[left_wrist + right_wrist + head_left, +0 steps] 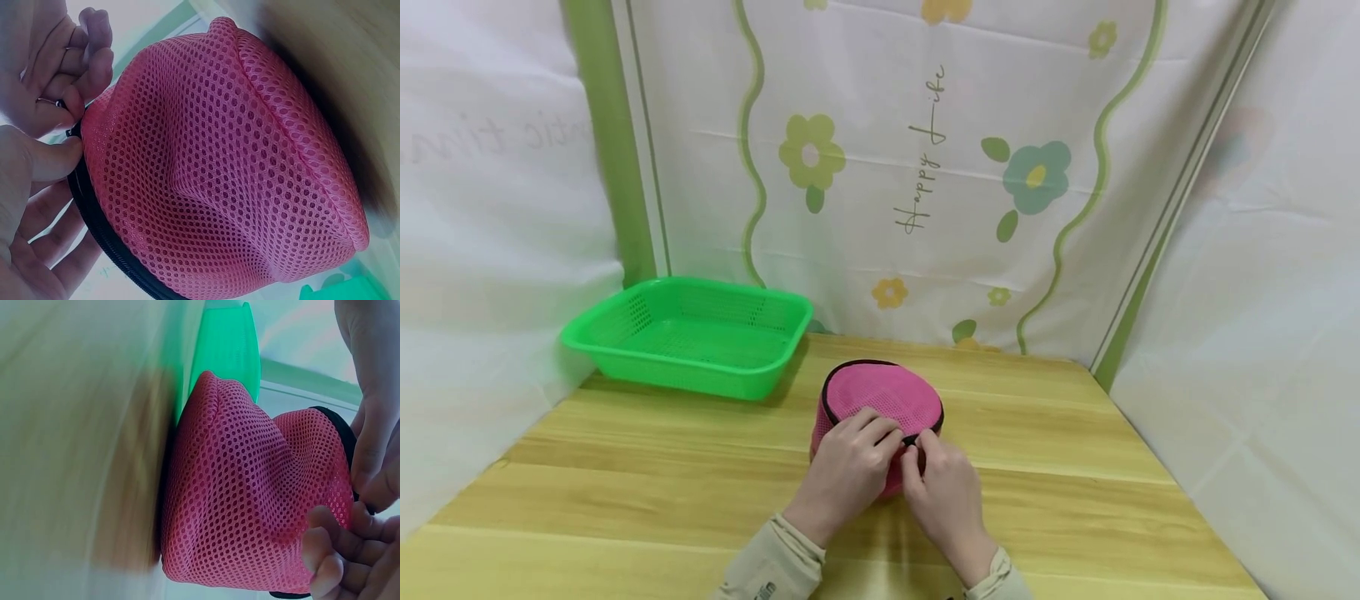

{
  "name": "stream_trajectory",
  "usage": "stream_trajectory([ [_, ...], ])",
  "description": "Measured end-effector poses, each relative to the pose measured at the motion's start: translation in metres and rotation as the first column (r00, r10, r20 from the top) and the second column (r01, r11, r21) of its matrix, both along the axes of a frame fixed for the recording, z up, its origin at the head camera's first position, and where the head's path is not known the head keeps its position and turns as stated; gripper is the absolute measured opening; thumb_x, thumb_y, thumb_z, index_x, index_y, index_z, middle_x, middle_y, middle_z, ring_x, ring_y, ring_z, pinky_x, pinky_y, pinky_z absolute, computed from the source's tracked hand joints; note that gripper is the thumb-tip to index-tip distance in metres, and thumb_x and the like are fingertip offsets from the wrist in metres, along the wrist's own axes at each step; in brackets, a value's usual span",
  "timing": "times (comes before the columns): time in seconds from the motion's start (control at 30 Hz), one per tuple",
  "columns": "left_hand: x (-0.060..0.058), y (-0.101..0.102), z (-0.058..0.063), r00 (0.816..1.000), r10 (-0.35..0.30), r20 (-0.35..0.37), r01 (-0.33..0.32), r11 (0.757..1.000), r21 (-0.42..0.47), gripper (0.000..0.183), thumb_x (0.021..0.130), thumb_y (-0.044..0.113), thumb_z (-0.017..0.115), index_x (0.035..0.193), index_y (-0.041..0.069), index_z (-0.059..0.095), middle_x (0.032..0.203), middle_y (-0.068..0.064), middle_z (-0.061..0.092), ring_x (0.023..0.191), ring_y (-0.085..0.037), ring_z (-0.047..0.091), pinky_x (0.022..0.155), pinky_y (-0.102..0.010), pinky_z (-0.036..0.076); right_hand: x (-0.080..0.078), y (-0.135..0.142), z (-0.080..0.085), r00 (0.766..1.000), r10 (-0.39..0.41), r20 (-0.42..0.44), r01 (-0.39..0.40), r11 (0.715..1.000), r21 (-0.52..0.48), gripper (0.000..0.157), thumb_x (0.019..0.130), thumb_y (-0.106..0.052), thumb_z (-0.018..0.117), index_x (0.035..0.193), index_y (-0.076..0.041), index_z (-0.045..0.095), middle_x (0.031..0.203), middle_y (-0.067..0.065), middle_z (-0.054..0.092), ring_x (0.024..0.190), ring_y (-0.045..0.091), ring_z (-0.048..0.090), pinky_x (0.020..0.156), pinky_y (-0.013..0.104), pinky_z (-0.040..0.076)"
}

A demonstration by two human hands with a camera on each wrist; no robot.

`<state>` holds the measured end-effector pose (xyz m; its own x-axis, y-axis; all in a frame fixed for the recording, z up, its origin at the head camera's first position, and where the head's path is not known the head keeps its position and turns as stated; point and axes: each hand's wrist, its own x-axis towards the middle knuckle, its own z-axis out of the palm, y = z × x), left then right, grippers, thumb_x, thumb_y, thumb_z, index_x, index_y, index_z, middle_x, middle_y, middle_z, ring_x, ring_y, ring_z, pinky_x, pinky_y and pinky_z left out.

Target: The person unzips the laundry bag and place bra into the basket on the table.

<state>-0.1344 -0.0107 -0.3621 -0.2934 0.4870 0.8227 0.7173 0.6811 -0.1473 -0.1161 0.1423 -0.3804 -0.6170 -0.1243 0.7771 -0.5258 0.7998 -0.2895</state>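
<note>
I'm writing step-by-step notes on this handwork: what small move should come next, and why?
Probably a gentle pull along the black zipper by the right hand, while the left hand steadies the pink mesh bag. Both hands pinch close together at the zipper, and the bag's side is creased, so bracing should help. Which direction to pull isn't clear.

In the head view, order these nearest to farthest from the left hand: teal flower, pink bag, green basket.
1. Pink bag: touching the left hand.
2. Green basket: on the table, to the left.
3. Teal flower: on the back curtain, to the right.
</note>
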Motion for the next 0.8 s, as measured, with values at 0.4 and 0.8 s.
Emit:
stream_trajectory([
  [0.4,-0.0001,0.0022,-0.0034,1.000,0.000,-0.001,0.000,1.000,0.004,0.010,0.078,0.001,0.072,0.083,0.009,0.076,0.087,0.000,0.069,0.082,-0.017,0.061,0.069,-0.027,0.055,0.0002,0.0017,-0.0023,0.999,-0.050,-0.017,0.050,0.999,-0.006,0.033,0.081,-0.007,0.063,0.064,-0.020,0.039,0.056,-0.014,0.027,0.047,-0.003,0.024,0.037,0.016,0.022],
  [0.8,0.0014,0.0010,-0.0017,1.000,0.000,0.013,0.000,1.000,-0.005,0.010,0.078,0.001,0.074,0.083,0.009,0.076,0.087,0.001,0.068,0.081,-0.016,0.060,0.068,-0.026,0.055,-0.0011,0.0022,-0.0003,0.998,-0.061,-0.032,0.060,0.998,-0.027,0.031,0.077,-0.007,0.063,0.062,-0.021,0.040,0.056,-0.014,0.029,0.046,-0.001,0.027,0.037,0.016,0.023],
])
